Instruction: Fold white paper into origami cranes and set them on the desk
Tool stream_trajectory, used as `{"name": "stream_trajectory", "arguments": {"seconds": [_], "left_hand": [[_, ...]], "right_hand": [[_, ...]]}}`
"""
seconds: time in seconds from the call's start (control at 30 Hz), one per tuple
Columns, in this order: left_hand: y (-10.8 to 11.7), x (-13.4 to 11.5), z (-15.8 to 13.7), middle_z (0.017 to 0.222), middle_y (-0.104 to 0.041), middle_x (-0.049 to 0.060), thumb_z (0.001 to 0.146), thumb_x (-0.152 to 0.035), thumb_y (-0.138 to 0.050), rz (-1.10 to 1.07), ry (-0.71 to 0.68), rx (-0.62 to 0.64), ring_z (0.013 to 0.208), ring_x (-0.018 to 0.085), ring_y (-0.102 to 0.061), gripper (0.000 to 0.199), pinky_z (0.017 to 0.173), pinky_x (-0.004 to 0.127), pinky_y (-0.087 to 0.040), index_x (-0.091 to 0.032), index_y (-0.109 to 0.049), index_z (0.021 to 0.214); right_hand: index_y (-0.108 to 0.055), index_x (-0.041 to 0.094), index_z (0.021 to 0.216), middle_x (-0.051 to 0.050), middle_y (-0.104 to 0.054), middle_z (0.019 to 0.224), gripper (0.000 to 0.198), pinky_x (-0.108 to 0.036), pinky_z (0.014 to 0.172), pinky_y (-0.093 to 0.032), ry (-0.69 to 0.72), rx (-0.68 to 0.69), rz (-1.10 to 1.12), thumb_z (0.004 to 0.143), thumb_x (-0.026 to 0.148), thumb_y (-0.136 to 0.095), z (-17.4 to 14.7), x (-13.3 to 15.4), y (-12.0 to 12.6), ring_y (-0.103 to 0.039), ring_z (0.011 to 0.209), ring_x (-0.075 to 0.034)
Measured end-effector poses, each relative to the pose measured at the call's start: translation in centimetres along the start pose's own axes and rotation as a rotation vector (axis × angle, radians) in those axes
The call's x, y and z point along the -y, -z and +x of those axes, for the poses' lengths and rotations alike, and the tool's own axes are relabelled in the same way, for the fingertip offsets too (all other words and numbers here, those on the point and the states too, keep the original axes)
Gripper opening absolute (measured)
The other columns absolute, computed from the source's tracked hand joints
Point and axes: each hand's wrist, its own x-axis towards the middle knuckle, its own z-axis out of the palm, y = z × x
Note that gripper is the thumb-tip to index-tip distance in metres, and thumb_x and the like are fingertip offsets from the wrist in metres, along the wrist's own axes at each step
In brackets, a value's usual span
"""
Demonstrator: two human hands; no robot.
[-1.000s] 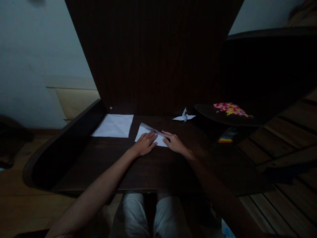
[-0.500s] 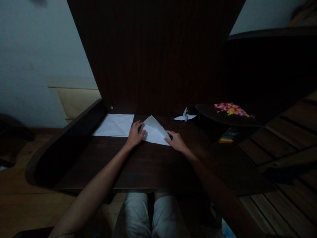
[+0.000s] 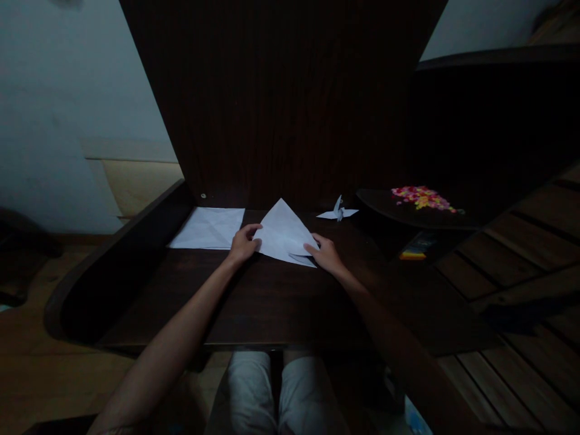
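Note:
A white sheet of paper [image 3: 281, 232], folded into a triangle with its peak pointing away from me, is held between my hands over the dark desk. My left hand [image 3: 245, 244] pinches its left corner between thumb and fingers. On the other side, my right hand [image 3: 325, 252] grips the right corner, thumb on top. Near that corner the layers have come apart, and a lower flap sticks out toward me. Left of my left hand lies a stack of creased white paper [image 3: 211, 228]. A folded paper crane [image 3: 338, 212] sits behind my right hand.
On a raised corner shelf [image 3: 376, 202] at the right is a pile of small pink, red and yellow pieces [image 3: 423, 198]. Beneath it shows a yellow-orange object [image 3: 412, 256]. A dark side panel [image 3: 122, 266] bounds the desk [image 3: 267, 308] on the left, a tall board [image 3: 290, 103] at the back.
The folded paper has risen and shifted slightly, its peak now farther from me. My right hand has lifted the upper layer at the right corner, so the layers part there.

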Motion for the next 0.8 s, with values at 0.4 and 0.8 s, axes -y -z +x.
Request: {"name": "stream_trajectory", "arguments": {"seconds": [0.4, 0.8], "left_hand": [[-0.1, -0.1, -0.2, 0.094, -0.067, 0.006, 0.061, -0.007, -0.058, -0.045, 0.059, -0.009, 0.073, 0.015, -0.062, 0.044, 0.065, 0.025, -0.051, -0.016, -0.064, 0.103], [-0.4, -0.1, -0.2, 0.096, -0.067, 0.006, 0.059, -0.011, -0.060, -0.172, 0.106, -0.024, 0.078, 0.017, -0.062, 0.040, 0.069, 0.027, -0.050, -0.015, -0.065, 0.098]], "right_hand": [[-0.058, 0.018, 0.103, -0.007, -0.067, 0.102, 0.047, -0.037, 0.087, -0.048, -0.170, -0.232, 0.491, 0.060, 0.032, -0.070, 0.5, 0.6, 0.1, -0.062, 0.096, -0.023], [-0.057, 0.017, 0.103, -0.006, -0.068, 0.096, 0.048, -0.034, 0.082, -0.053, -0.205, -0.138, 0.550, 0.062, 0.038, -0.072, 0.2, 1.0, -0.6, -0.064, 0.090, -0.020]]}}
